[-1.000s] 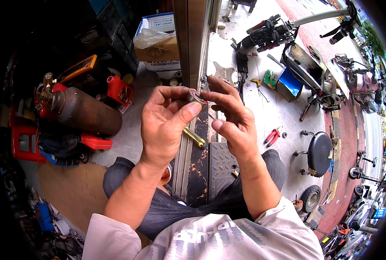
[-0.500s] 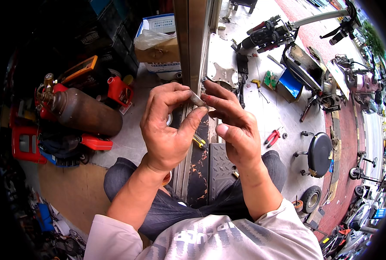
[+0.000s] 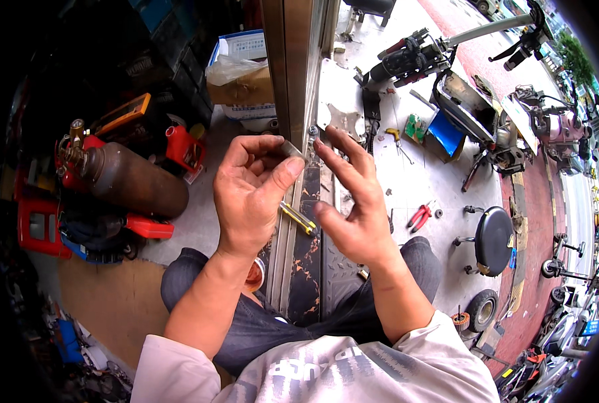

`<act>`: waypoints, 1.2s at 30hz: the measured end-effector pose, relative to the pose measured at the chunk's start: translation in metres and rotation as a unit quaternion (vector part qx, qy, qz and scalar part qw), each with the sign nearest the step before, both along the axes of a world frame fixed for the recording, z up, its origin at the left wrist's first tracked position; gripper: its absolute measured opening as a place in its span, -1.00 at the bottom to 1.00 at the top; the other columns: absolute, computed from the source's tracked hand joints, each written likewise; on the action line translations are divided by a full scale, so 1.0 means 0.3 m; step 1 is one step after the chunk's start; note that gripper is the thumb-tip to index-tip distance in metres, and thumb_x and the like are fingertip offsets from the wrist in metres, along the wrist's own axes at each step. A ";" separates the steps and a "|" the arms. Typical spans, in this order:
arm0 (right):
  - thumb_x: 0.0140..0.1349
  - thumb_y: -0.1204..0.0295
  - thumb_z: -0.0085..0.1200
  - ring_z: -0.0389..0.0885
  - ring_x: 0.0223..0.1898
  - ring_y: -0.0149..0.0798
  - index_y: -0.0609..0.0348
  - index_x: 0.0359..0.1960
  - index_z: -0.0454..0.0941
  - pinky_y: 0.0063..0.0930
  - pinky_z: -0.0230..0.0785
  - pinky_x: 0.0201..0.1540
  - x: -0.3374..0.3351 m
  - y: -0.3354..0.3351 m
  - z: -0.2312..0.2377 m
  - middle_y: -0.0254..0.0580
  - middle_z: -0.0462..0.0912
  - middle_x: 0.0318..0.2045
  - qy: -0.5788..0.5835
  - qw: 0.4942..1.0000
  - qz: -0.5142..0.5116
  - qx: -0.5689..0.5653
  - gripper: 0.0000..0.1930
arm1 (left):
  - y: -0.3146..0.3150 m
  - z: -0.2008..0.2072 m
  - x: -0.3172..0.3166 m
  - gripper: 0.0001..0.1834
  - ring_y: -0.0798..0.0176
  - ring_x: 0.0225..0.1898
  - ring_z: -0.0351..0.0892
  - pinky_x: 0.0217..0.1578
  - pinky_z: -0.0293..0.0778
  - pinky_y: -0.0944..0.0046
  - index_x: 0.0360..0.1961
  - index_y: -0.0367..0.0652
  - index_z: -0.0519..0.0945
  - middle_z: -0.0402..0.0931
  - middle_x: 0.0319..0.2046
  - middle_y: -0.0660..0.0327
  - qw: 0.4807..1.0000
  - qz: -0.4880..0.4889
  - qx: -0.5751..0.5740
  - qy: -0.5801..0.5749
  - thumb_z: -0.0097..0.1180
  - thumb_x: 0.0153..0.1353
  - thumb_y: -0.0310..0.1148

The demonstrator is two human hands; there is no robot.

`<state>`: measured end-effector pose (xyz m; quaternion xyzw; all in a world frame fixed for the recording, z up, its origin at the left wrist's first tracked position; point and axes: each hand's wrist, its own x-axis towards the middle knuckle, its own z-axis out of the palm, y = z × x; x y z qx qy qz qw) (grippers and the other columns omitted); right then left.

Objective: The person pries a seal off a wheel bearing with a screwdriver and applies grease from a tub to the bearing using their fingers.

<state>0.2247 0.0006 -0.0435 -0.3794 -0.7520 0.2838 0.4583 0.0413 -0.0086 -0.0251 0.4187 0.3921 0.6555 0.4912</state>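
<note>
A small flat grey metal piece (image 3: 290, 149) is pinched between the thumb and fingers of my left hand (image 3: 247, 191). What it belongs to cannot be made out. My right hand (image 3: 361, 218) is open just to the right of it, its fingers spread and apart from the piece. Past the right fingertips shows a small round metal part (image 3: 313, 131), perhaps a bolt or nut. Below and between the hands, a yellow-and-black tool (image 3: 298, 218) lies across the dark door sill (image 3: 306, 275).
A door post (image 3: 292, 67) rises ahead. Left are a rusty gas cylinder (image 3: 145, 181), a red jug (image 3: 185, 149) and a cardboard box (image 3: 245, 87). Right lie red pliers (image 3: 420, 217), a black stool (image 3: 494, 240), a small wheel (image 3: 483, 309) and a partly dismantled scooter (image 3: 471, 101).
My right hand has come away from the metal piece, its fingers spreading and dropping slightly. My left hand has shifted a little left, still pinching the piece.
</note>
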 end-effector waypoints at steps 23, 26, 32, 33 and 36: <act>0.11 0.33 0.40 0.00 0.64 0.26 -0.04 0.23 0.70 0.14 -0.02 0.50 -0.026 -0.095 0.089 0.09 0.08 0.65 -0.296 0.952 -0.040 0.063 -0.44 | 0.015 -0.015 -0.065 -0.79 0.51 -0.31 0.60 -0.26 0.55 0.47 -0.15 -0.32 0.62 0.67 -0.32 0.26 0.986 -0.014 -0.102 0.127 0.42 0.30 -0.50; 0.10 0.35 0.39 -0.02 0.64 0.27 -0.06 0.16 0.74 0.14 -0.04 0.50 -0.020 -0.101 0.098 0.06 0.08 0.65 -0.301 0.950 -0.040 0.067 -0.50 | 0.027 -0.031 -0.091 -0.83 0.46 -0.31 0.65 -0.28 0.61 0.43 -0.15 -0.27 0.63 0.68 -0.28 0.25 0.977 -0.049 -0.120 0.170 0.39 0.33 -0.49; 0.11 0.43 0.35 -0.09 0.66 0.33 -0.02 0.03 0.80 0.33 -0.01 0.49 0.028 -0.114 0.112 0.13 0.02 0.67 -0.293 0.953 -0.009 0.075 -0.61 | 0.026 -0.035 -0.074 -0.83 0.44 -0.35 0.57 -0.29 0.52 0.37 -0.26 -0.26 0.61 0.59 -0.40 0.32 0.970 -0.060 -0.090 0.218 0.38 0.23 -0.46; 0.16 0.40 0.32 -0.13 0.67 0.32 -0.03 0.07 0.79 0.32 -0.04 0.51 0.023 -0.109 0.101 0.13 -0.01 0.68 -0.295 0.952 -0.006 0.085 -0.61 | 0.023 -0.020 -0.079 -0.86 0.44 -0.41 0.58 -0.37 0.50 0.38 -0.26 -0.25 0.60 0.58 -0.41 0.30 0.971 -0.076 -0.102 0.204 0.35 0.24 -0.50; 0.18 0.37 0.33 -0.14 0.69 0.27 -0.06 0.14 0.74 0.22 -0.11 0.54 0.016 -0.096 0.107 0.12 -0.02 0.68 -0.303 0.950 -0.011 0.076 -0.56 | 0.037 -0.007 -0.085 -0.88 0.45 -0.46 0.59 -0.46 0.57 0.41 -0.25 -0.25 0.58 0.59 -0.39 0.28 0.969 -0.076 -0.161 0.174 0.30 0.27 -0.53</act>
